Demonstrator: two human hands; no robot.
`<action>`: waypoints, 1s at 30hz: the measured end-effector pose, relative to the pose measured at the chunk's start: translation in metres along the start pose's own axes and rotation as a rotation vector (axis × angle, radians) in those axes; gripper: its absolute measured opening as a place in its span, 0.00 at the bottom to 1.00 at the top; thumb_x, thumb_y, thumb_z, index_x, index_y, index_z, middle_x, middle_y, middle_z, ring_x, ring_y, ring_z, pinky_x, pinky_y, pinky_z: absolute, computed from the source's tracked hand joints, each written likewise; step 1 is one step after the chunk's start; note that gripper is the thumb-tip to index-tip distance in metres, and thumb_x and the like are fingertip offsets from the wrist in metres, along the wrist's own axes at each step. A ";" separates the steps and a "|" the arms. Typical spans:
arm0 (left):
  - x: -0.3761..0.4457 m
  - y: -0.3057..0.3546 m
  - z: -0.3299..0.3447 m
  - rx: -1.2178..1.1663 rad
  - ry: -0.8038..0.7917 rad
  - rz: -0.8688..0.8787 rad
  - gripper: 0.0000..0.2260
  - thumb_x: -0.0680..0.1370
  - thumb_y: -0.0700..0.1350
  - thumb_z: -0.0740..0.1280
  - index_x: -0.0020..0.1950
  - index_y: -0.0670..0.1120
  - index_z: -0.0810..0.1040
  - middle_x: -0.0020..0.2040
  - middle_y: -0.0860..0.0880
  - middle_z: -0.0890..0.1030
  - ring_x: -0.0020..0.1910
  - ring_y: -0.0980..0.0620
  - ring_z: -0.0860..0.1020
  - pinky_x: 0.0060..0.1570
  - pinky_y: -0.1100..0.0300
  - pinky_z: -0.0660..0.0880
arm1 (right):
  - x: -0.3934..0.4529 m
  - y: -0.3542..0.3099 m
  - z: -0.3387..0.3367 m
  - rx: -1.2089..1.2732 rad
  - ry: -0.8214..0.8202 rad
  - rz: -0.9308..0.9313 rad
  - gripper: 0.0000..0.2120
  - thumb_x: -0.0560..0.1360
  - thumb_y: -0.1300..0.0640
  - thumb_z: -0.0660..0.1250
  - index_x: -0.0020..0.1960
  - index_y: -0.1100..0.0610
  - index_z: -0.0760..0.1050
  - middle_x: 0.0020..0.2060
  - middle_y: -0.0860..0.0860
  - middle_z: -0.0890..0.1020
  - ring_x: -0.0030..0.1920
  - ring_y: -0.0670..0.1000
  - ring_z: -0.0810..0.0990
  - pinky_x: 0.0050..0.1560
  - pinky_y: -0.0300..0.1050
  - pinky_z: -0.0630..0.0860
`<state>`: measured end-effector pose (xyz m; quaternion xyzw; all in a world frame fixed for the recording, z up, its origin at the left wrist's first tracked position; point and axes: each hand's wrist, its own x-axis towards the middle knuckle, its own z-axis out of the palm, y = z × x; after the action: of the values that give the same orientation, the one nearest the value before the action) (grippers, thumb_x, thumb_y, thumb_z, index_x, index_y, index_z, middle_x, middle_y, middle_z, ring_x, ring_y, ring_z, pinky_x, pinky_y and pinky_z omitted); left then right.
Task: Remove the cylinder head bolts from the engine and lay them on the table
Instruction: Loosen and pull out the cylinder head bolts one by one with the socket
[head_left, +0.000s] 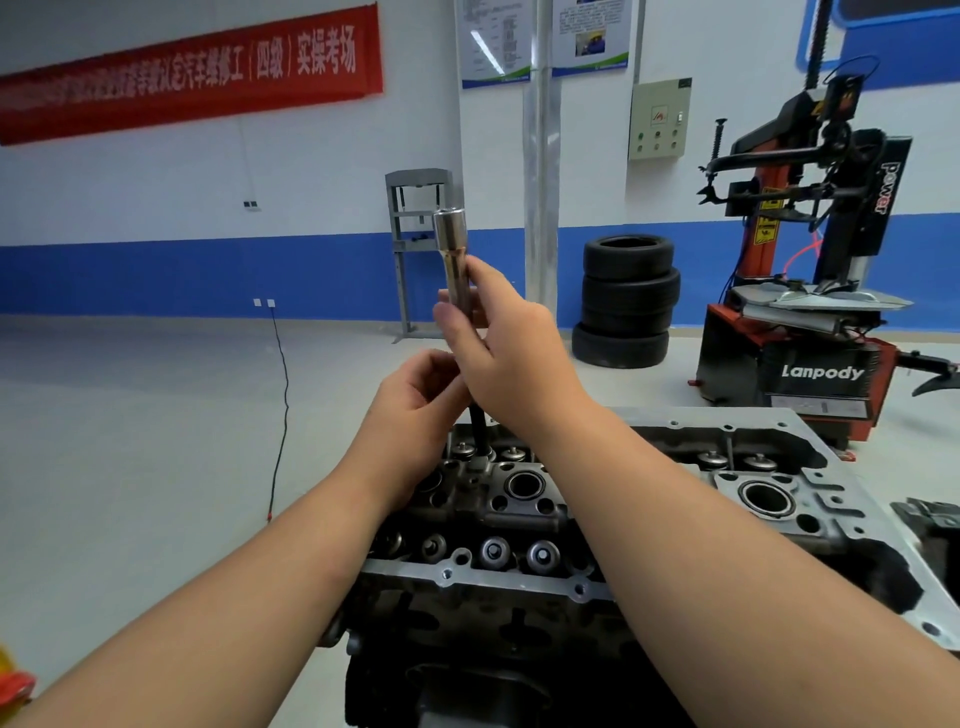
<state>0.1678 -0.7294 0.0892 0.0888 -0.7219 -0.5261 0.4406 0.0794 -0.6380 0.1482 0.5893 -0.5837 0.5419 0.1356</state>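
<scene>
Head view — both hands, R hand (506, 353) & L hand (415, 410), gripping socket (453, 254) over engine (571, 519)

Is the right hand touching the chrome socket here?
Touching. The head view shows the right hand with its fingers and thumb wrapped round the lower part of the upright chrome socket.

Two bare forearms reach into view from the bottom edge, one from each lower corner. No sleeve, glove, watch or ring shows on either. The left hand (415, 400) and the right hand (498, 338) are both uncovered, with short, plain nails. The arms are smooth, with light creases at the wrists and across the knuckles of each hand.
</scene>
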 end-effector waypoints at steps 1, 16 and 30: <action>0.000 -0.001 0.000 -0.010 0.017 -0.007 0.03 0.82 0.45 0.71 0.53 0.46 0.81 0.41 0.52 0.86 0.41 0.58 0.81 0.43 0.63 0.76 | -0.001 0.000 0.000 -0.024 0.035 -0.049 0.16 0.80 0.54 0.67 0.66 0.57 0.75 0.42 0.52 0.82 0.44 0.53 0.79 0.48 0.51 0.76; 0.002 -0.003 0.001 -0.003 0.034 0.008 0.01 0.83 0.43 0.69 0.52 0.47 0.80 0.40 0.55 0.85 0.38 0.61 0.80 0.40 0.67 0.74 | -0.001 -0.001 0.000 -0.053 0.120 -0.112 0.10 0.79 0.56 0.69 0.57 0.60 0.79 0.37 0.49 0.78 0.38 0.53 0.76 0.43 0.55 0.75; 0.000 -0.001 0.002 0.019 0.009 0.011 0.07 0.83 0.48 0.67 0.58 0.48 0.82 0.48 0.55 0.88 0.46 0.62 0.84 0.47 0.69 0.77 | 0.003 0.004 0.000 0.005 0.140 -0.050 0.03 0.80 0.58 0.67 0.49 0.58 0.77 0.29 0.44 0.72 0.33 0.50 0.70 0.37 0.46 0.67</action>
<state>0.1661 -0.7285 0.0887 0.0912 -0.7254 -0.5165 0.4458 0.0752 -0.6413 0.1485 0.5648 -0.5565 0.5795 0.1882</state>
